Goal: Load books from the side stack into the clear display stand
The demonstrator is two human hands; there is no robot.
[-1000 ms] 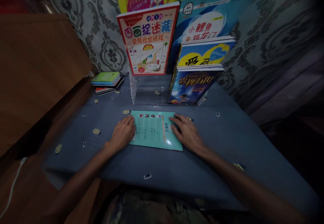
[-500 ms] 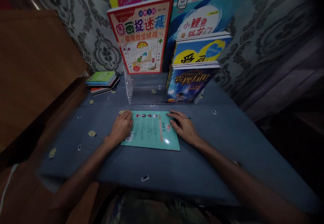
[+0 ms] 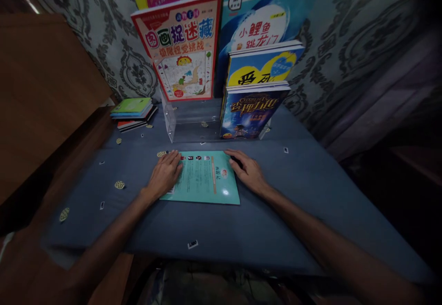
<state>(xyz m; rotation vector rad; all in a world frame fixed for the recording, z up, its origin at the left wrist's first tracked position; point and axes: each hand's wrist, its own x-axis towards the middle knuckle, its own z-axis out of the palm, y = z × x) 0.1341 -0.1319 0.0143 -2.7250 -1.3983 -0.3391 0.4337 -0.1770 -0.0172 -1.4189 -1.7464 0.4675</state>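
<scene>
A closed turquoise book point(image 3: 198, 181) lies flat on the cloth-covered table, its printed back cover facing up. My left hand point(image 3: 165, 174) rests flat over the book's left edge, fingers stretched out, covering most of the barcode corner. At the upper right corner of the book, my right hand point(image 3: 249, 171) touches the edge with its fingers extended and the thumb apart from them. Neither hand grips anything.
Behind the book stands a clear acrylic rack point(image 3: 189, 132) with several upright books, including a red-bordered one point(image 3: 183, 52) and a dark blue one point(image 3: 250, 114). A stack of small books point(image 3: 133, 113) lies at the back left. Patterned curtain point(image 3: 134, 72) hangs behind.
The view has shifted slightly, so the scene sits further left. My left hand covers a little more of the book's left side. The book still lies flat.
</scene>
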